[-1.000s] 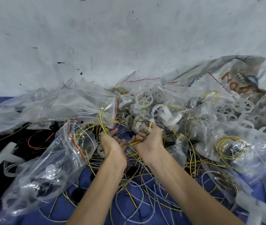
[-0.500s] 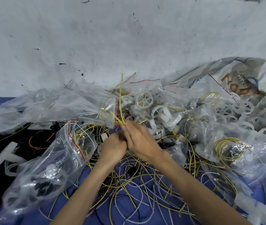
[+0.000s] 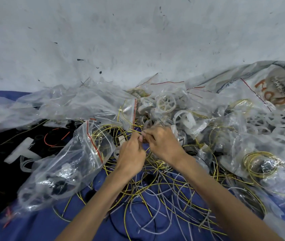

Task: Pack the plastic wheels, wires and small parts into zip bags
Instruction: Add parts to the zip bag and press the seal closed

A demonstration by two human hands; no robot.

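Observation:
My left hand (image 3: 131, 153) and my right hand (image 3: 162, 143) meet fingertip to fingertip over a tangle of yellow and white wires (image 3: 155, 185) on a blue cloth. Both pinch thin yellow wire strands between their curled fingers. A clear zip bag with a red seal (image 3: 65, 164) lies open just left of my left hand, with dark small parts inside. White plastic wheels (image 3: 166, 103) are piled beyond my hands. At the right, another zip bag holds a yellow wire coil (image 3: 258, 164).
Crumpled clear bags (image 3: 79, 103) heap along the grey wall behind. A large printed sack (image 3: 266, 86) lies at the back right. A black cloth with a white plastic piece (image 3: 21, 150) and a red wire covers the left side.
The upright yellow wire held half a second ago has come down. My hands, apart a second ago, stay joined and sit slightly lower, fingertips pinching together over the pile.

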